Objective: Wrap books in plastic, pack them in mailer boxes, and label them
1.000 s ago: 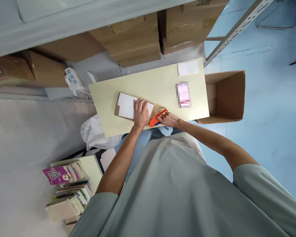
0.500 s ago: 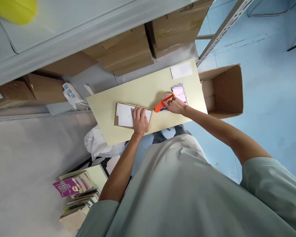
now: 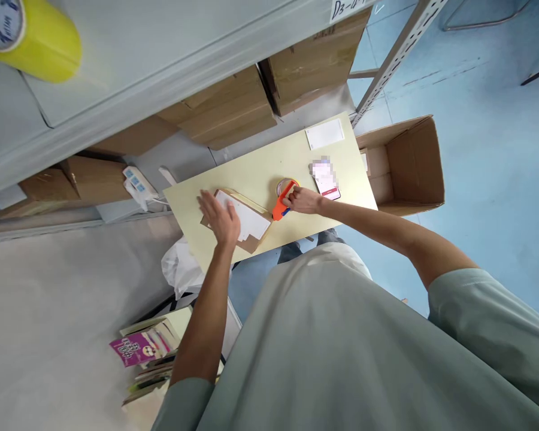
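My right hand (image 3: 302,200) is closed round an orange tape dispenser (image 3: 281,209) that carries a roll of tape. The dispenser's front end is at the right end of a flat cardboard parcel (image 3: 251,243); whether it touches is too small to tell. White paper (image 3: 250,221) covers much of the parcel's top. At the parcel's left end is my left hand (image 3: 221,218), fingers stretched out, holding nothing. Both hands are over a pale yellow table (image 3: 247,173). A phone (image 3: 326,179) lies on the table beyond my right hand.
A white slip (image 3: 324,134) lies at the table's far right corner. An open cardboard box (image 3: 415,161) stands to the right. Shelving with cartons (image 3: 229,111) runs along the far side, a yellow tape roll (image 3: 54,45) on top. Books (image 3: 139,347) are stacked at lower left.
My left hand has slid left from the parcel's right part to its left end, its fingers opening out. The parcel has turned, and the dispenser has shifted slightly left and nearer me.
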Motion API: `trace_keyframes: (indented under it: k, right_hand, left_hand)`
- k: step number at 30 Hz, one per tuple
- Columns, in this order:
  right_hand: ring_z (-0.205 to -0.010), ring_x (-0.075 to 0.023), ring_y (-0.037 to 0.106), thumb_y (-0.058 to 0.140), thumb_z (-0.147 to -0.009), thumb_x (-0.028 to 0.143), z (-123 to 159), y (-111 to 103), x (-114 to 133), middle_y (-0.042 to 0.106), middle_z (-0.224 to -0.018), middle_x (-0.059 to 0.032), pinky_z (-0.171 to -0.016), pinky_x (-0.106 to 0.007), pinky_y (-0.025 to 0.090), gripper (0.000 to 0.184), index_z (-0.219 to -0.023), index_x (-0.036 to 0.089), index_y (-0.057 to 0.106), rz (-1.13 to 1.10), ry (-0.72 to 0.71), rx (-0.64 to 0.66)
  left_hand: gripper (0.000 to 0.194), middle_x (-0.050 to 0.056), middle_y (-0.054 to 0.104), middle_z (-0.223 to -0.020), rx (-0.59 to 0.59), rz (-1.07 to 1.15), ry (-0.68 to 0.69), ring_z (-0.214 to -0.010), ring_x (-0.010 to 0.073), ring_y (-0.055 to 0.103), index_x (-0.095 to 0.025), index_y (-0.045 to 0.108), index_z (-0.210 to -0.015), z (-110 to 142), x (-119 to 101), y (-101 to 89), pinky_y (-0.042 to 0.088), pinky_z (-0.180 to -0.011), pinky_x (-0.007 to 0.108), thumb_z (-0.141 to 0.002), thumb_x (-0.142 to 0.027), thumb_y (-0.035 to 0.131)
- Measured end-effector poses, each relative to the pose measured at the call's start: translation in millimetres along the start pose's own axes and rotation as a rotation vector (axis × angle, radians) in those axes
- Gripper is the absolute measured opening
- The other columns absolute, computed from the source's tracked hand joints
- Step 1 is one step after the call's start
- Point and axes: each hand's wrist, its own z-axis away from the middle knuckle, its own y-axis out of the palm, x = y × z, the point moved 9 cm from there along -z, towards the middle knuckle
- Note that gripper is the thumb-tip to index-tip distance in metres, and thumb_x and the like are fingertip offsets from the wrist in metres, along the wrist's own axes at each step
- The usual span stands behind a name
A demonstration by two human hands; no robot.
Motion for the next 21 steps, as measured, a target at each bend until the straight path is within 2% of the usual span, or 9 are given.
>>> trace_keyframes:
  k: [2,4,9,13,17,19,21]
  right_hand:
    - [-0.106,-0.0321,0.076,0.027,-0.1,0.001,-7.6,2.9,24.0,0.078,-0.117,-0.0262,-0.105,-0.052,0.041,0.056,-0.154,-0.003,0.041,0.028,-0.045,-0.027]
    - [-0.102,-0.0319,0.077,0.029,-0.098,-0.002,-15.6,9.4,52.0,0.079,-0.113,-0.0257,-0.102,-0.051,0.044,0.056,-0.153,-0.004,0.042,0.04,-0.099,-0.046]
    - [-0.088,-0.0296,0.079,0.033,-0.097,-0.004,-35.2,19.4,118.6,0.08,-0.1,-0.0229,-0.084,-0.043,0.052,0.046,-0.137,-0.001,0.055,-0.089,-0.187,-0.102]
    - [-0.083,-0.0282,0.078,0.031,-0.098,-0.004,-49.1,14.1,148.4,0.079,-0.091,-0.0222,-0.077,-0.04,0.053,0.04,-0.123,0.001,0.062,-0.178,-0.173,-0.133]
    - [-0.084,-0.0274,0.078,0.03,-0.099,-0.004,-51.9,11.1,147.5,0.08,-0.095,-0.0235,-0.079,-0.039,0.052,0.039,-0.124,0.001,0.06,-0.222,-0.101,-0.135]
    - [-0.086,-0.0274,0.078,0.028,-0.1,-0.004,-46.9,13.8,128.3,0.08,-0.097,-0.0238,-0.083,-0.04,0.052,0.04,-0.128,0.0,0.057,-0.238,-0.03,-0.118]
    - [-0.088,-0.0286,0.078,0.028,-0.101,-0.002,-37.7,16.8,94.9,0.08,-0.1,-0.0253,-0.086,-0.043,0.051,0.041,-0.134,-0.002,0.053,-0.252,0.058,-0.101]
  left_hand:
    - [0.069,0.028,0.044,-0.169,-0.024,-0.047,-0.076,-0.169,0.037,0.017,-0.013,0.038,-0.167,-12.2,21.3,-3.1,0.009,-0.134,0.072,-0.11,-0.052,0.028]
    - [0.066,0.026,0.047,-0.168,0.007,-0.064,-0.05,-0.169,0.0373,0.017,-0.015,0.045,-0.164,-15.6,23.0,2.1,0.007,-0.133,0.074,-0.111,-0.051,0.028]
    - [0.061,0.016,0.04,-0.174,0.139,-0.026,0.113,-0.171,0.0306,0.01,-0.019,0.049,-0.163,7.0,-20.0,25.9,0.014,-0.137,0.065,-0.112,-0.045,0.026]
    - [0.061,0.016,0.04,-0.175,0.196,0.017,0.187,-0.17,0.0287,0.015,-0.019,0.047,-0.164,25.2,-46.1,40.6,0.02,-0.138,0.06,-0.113,-0.04,0.022]
    - [0.06,0.017,0.046,-0.171,0.187,-0.008,0.222,-0.169,0.0294,0.018,-0.018,0.048,-0.163,29.7,-46.8,45.8,0.02,-0.138,0.06,-0.113,-0.039,0.021]
    - [0.06,0.016,0.047,-0.17,0.173,-0.013,0.233,-0.169,0.0294,0.019,-0.018,0.048,-0.163,29.6,-44.7,46.3,0.02,-0.138,0.059,-0.113,-0.039,0.021]
    - [0.061,0.016,0.047,-0.17,0.163,-0.011,0.24,-0.169,0.029,0.019,-0.017,0.049,-0.163,29.6,-43.6,46.4,0.02,-0.138,0.058,-0.114,-0.039,0.021]
